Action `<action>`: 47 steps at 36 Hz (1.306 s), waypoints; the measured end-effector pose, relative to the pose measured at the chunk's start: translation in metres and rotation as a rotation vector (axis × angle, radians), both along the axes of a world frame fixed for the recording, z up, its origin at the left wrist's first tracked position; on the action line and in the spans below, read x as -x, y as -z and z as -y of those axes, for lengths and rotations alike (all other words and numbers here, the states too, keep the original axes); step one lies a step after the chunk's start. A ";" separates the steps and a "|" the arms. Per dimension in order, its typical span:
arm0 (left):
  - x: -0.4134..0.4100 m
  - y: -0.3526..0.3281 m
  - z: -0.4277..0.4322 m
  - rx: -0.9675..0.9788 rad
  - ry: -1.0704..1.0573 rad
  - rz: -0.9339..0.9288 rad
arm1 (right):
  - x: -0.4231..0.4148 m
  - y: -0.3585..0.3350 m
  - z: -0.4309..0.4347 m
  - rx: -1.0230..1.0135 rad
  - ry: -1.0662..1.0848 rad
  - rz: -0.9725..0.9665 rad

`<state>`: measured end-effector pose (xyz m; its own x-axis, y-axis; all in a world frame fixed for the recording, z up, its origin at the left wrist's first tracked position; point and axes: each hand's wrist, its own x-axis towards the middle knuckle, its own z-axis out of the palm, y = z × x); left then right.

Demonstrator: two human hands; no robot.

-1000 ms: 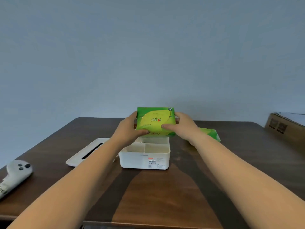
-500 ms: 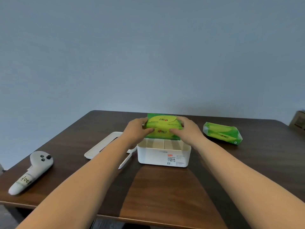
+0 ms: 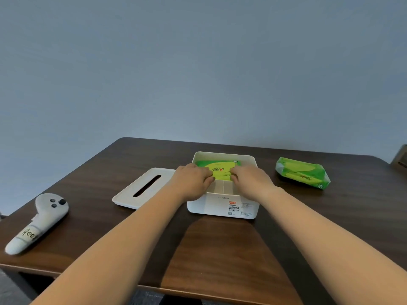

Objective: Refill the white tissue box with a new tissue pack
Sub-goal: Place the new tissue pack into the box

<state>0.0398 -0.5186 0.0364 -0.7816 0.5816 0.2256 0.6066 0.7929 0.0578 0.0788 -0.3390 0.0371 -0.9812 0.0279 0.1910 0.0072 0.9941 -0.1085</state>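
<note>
- A grey-white controller [image 3: 37, 221] lies at the left edge of the dark wooden table [image 3: 220, 249], its buttons at the far end and a handwritten label on the handle; it sits well apart from everything else.
- The white lid [image 3: 143, 188], with a long dark slot, lies flat on the table just left of the box; its right edge runs under the left forearm.
- The left hand [image 3: 191, 183] reaches over the near-left part of the box, palm down; its fingertips curl onto the near edge of the pack, pressing rather than clenching, though the thumb is out of sight.
- The white box [image 3: 222, 208] stands open at centre, a printed label on its near wall; a divider splits the near part into two small compartments, both seen between the hands.
- The green pack [image 3: 218, 170] lies inside the box's far, larger compartment, flat and face up, its yellow panel and red mark showing; both hands touch its near edge, and its far edge sits close to the box's far wall.
- The right hand [image 3: 251, 181] mirrors the left, palm down over the near-right part of the box; fingers bent onto the pack's near-right edge, in contact but not wrapped around it.
- A second green pack [image 3: 302, 175] lies on the table to the right of the box, apart from it and angled; untouched.
- A brown corner of some object shows at the far right edge; too little shows to say what it is.
</note>
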 end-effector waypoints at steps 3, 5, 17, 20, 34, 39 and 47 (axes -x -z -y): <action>0.001 0.000 0.000 0.011 0.003 0.010 | 0.004 0.002 0.003 0.001 -0.019 0.018; 0.002 0.000 0.001 0.013 0.002 0.006 | 0.006 0.001 0.007 0.008 -0.050 0.023; -0.005 0.013 0.067 -0.366 -0.321 0.007 | 0.013 0.003 0.023 0.006 -0.085 0.036; -0.014 0.021 0.087 -0.184 -0.409 0.161 | 0.016 0.006 0.026 0.010 -0.074 0.083; -0.040 0.035 0.087 -0.043 -0.325 0.142 | 0.017 0.014 0.028 0.129 -0.033 0.095; -0.041 0.033 0.087 -0.118 -0.401 0.066 | 0.012 0.011 0.028 0.124 -0.025 0.091; -0.039 0.001 0.097 -0.384 -0.481 -0.014 | 0.005 0.005 0.025 0.016 -0.005 0.040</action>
